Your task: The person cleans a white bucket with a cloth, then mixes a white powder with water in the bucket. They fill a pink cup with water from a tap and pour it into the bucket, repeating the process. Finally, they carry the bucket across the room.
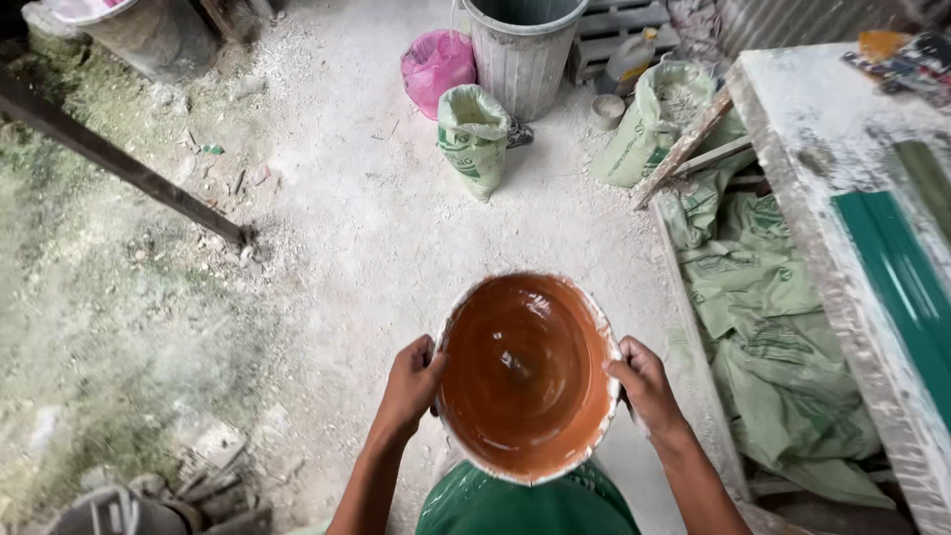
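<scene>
Bowl (525, 376), brown inside, white-crusted rim: gripped at opposite edges by left hand (411, 386) and right hand (646, 381), above dusty white floor (367, 228). Right: powdered bench (842, 198) over crumpled green sacks (773, 337). Beyond: small sack (473, 139), pink bag (436, 64), grey bin (520, 54).

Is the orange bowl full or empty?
Empty. The bowl, held at its rim by the left hand and right hand, shows only its bare, glossy orange inside.
</scene>
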`<state>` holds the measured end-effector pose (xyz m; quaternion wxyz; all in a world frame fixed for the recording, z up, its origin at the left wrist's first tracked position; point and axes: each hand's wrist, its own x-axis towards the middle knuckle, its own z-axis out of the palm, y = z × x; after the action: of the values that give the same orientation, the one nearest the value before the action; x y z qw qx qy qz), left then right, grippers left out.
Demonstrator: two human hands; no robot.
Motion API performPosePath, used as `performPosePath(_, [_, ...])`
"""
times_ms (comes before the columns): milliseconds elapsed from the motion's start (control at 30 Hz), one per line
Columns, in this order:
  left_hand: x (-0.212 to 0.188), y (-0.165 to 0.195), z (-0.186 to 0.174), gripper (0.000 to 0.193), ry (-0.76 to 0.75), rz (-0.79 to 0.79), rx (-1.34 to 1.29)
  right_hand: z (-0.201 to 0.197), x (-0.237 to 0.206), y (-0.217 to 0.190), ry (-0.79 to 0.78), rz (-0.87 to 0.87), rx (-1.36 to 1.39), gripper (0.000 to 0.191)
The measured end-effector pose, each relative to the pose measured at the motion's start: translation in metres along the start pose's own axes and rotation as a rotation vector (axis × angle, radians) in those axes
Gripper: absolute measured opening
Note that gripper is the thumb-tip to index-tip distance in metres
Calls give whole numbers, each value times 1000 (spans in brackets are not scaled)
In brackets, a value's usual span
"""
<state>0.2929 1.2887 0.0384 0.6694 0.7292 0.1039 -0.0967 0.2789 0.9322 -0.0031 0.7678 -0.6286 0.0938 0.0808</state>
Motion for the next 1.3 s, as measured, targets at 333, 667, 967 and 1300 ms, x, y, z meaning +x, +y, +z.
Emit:
performPosePath(333, [274, 72, -41, 25, -91, -162, 40, 54, 254, -18, 138, 0, -35, 31])
performPosePath(667, [528, 116, -41, 23, -311, -294, 120, 57, 466, -43, 271, 23, -296, 33])
performPosePath(967, [785, 44, -5, 24, -787, -412, 380, 43, 590, 62, 662, 137, -391, 29])
performPosePath(1300, [1004, -269, 99, 27, -1126, -350, 466, -4, 756, 314, 724, 184, -515, 32])
